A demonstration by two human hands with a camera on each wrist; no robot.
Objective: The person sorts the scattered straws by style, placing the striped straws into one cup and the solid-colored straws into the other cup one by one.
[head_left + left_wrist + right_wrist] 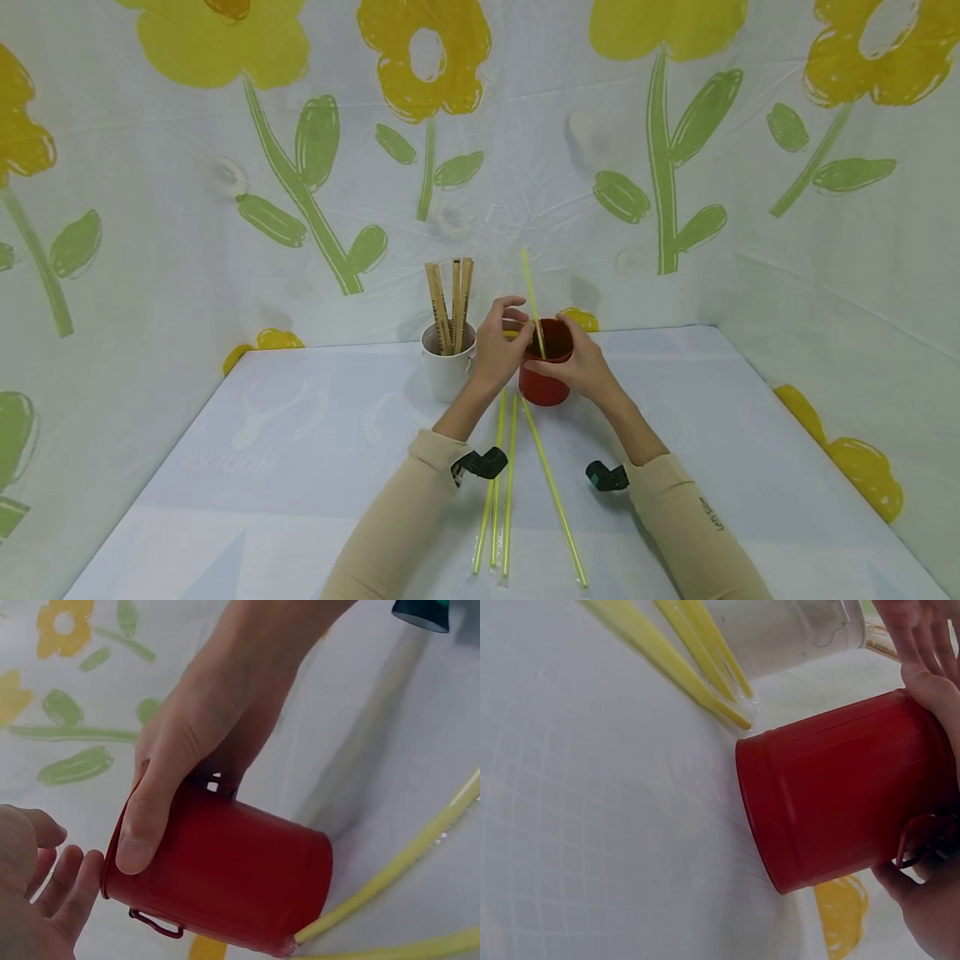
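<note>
A small red bucket (545, 387) with little side handles is held by my right hand (587, 364), thumb on the near side and fingers around the far rim. One yellow straw (532, 287) stands in it, leaning slightly left and rising above the rim. My left hand (501, 343) is beside the rim, its thumb close to the straw and its fingers loosely bent. In the left wrist view, thumb and fingers of the left hand (45, 877) are apart, with fingertips by the rim of the bucket (225, 862). The right wrist view shows the bucket's side (840, 795) and base.
A white bucket (447, 375) holding several thin brown paper-wrapped sticks (438, 308) stands left of the red one. Several yellow straws (552, 483) in clear wrappers lie on the table (300, 467) between my forearms. A flower-printed cloth (525, 167) hangs behind.
</note>
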